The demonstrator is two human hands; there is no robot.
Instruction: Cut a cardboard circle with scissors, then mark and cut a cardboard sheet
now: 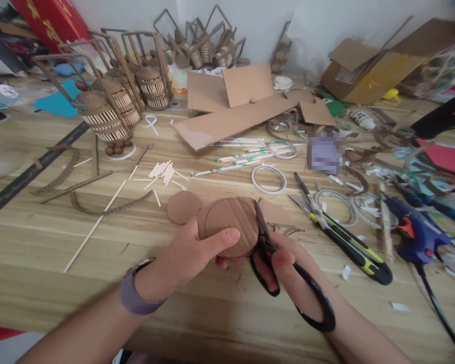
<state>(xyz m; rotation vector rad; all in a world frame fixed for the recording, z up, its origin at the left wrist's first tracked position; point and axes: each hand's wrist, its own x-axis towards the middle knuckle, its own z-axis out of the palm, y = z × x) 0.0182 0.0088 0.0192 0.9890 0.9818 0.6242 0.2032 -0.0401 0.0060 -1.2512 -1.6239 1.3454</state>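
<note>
A piece of brown cardboard with a circle drawn on it is pinched in my left hand, thumb on top and fingers underneath. My right hand grips black-handled scissors through their loops. Their blades meet the right edge of the cardboard; part of them is hidden by it. Just beyond my left hand a cut cardboard disc lies flat on the table. Another cardboard scrap sits past the scissors.
A yellow-black utility knife and a blue glue gun lie at right, among tape rolls. Short sticks are scattered left of centre. Several stick-and-cardboard buckets stand at the back left. Cardboard sheets lie behind.
</note>
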